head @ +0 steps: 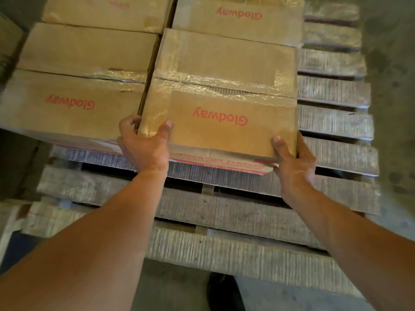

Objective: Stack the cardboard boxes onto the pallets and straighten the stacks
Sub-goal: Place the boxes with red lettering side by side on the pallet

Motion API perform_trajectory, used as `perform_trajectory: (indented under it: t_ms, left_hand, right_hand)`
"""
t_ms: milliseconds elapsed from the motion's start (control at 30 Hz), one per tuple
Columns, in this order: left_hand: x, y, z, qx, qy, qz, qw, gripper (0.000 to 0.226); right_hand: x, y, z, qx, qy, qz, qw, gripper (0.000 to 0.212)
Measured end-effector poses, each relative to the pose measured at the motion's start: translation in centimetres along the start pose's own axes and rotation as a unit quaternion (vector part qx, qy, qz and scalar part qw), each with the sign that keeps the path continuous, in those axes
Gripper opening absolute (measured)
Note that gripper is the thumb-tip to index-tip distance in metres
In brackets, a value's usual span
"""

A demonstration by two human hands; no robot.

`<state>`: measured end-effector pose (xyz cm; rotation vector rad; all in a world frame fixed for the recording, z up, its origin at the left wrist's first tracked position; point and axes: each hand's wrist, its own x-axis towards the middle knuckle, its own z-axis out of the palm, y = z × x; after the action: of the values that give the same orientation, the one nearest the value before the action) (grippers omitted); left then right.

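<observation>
A brown cardboard box (224, 86) with red "Glodway" print and a taped seam sits on the wooden pallet (247, 212). My left hand (143, 147) grips its near left corner, thumb on top and fingers curled into the gap beside the neighbouring box (74, 86). At the near right corner, my right hand (292, 160) holds the box with its thumb on top and fingers round the side. Two more boxes (238, 16) stand behind it in the back row.
Bare pallet slats (332, 90) run along the right of the boxes, and more slats lie in front of them. Concrete floor (393, 63) borders the pallet on the right. A dark shoe (222, 290) shows at the bottom edge.
</observation>
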<state>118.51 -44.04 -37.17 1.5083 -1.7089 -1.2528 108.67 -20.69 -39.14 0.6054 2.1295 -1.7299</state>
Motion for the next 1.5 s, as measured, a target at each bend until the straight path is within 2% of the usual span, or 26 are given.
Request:
perform_trajectory:
  t_ms: [100,233,333,467,600,700,800,967,1133,1300,1500]
  left_hand:
    - [-0.3,-0.5,0.7,0.081,0.007,0.012,0.997,0.052]
    - [-0.5,-0.7,1.1,0.177,0.019,0.033,0.984,0.048]
    - [-1.0,0.0,1.3,0.285,0.051,0.005,0.957,0.042]
    - [-0.7,0.6,1.4,0.288,0.006,-0.009,0.958,0.04]
    - [0.2,2.3,1.6,0.353,-0.001,-0.001,0.936,0.043]
    - [-0.4,3.7,1.9,0.349,-0.014,0.059,0.935,0.048]
    - [-2.2,5.1,3.0,0.278,-0.073,0.161,0.944,0.038]
    - [-8.3,9.3,8.6,0.23,-0.191,0.278,0.913,0.032]
    - [-17.7,13.5,16.9,0.212,-0.335,0.361,0.844,0.032]
    - [-27.9,17.2,24.4,0.211,-0.484,0.386,0.756,0.035]
    - [-39.1,20.0,32.3,0.209,-0.579,0.414,0.67,0.043]
  right_hand:
    - [0.0,0.4,0.4,-0.023,0.003,-0.004,1.0,0.059]
    - [-0.3,0.4,0.7,-0.043,0.011,-0.005,0.999,0.066]
    - [-0.7,0.3,0.6,-0.078,0.02,-0.004,0.997,0.068]
    - [-0.5,-0.3,0.3,-0.116,0.014,-0.012,0.993,0.067]
    - [0.0,-1.0,-0.3,-0.192,-0.014,-0.006,0.981,0.072]
    - [0.4,-2.1,-1.4,-0.219,-0.029,-0.011,0.975,0.074]
    - [0.9,-3.5,-4.2,-0.219,0.011,0.001,0.976,0.072]
    - [1.7,-4.9,-13.5,-0.209,0.09,0.012,0.974,0.064]
    - [3.1,-5.7,-24.8,-0.189,0.205,0.037,0.959,0.063]
    - [5.1,-6.2,-35.0,-0.105,0.304,0.091,0.942,0.065]
    - [6.8,-4.2,-44.9,0.0,0.392,0.139,0.909,0.062]
